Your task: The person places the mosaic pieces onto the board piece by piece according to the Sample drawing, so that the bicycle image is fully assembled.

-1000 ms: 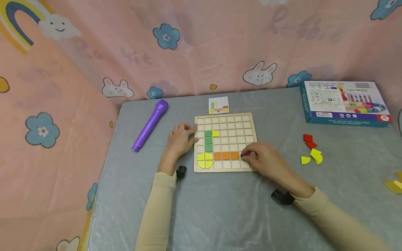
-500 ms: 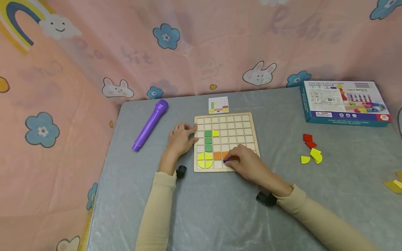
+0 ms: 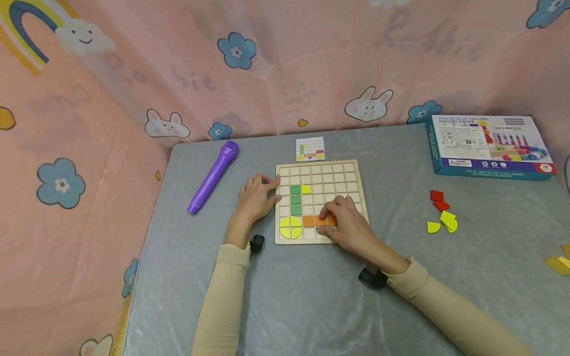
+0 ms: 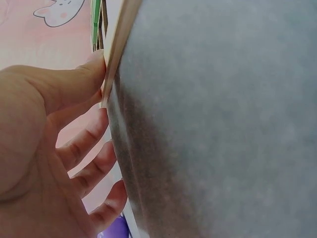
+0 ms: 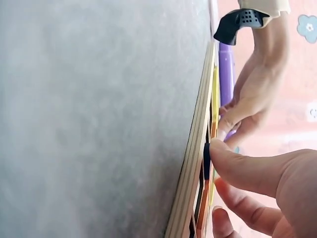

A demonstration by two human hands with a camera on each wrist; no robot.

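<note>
The wooden grid board (image 3: 331, 180) lies on the grey table. Set in it are green squares (image 3: 296, 200), orange squares (image 3: 308, 221), a yellow circle of quarter pieces (image 3: 290, 228) and a single yellow quarter (image 3: 306, 189). My left hand (image 3: 254, 199) touches the board's left edge with thumb and fingertips, its other fingers loosely bent. My right hand (image 3: 347, 225) is over the lower rows. Its thumb presses a small dark blue tile (image 5: 207, 161) low on the board in the right wrist view, the index fingertip apart from the thumb.
Above the board lies a small pattern card (image 3: 310, 149). To the left is a purple toy microphone (image 3: 213, 178). Red pieces (image 3: 437, 196) and yellow pieces (image 3: 448, 221) lie loose on the right, with a boxed toy set (image 3: 492, 146) behind them.
My right hand has moved left and slightly down across the board with the dark blue tile, then its index finger has lifted away from the thumb. The left hand has stayed at the board's edge.
</note>
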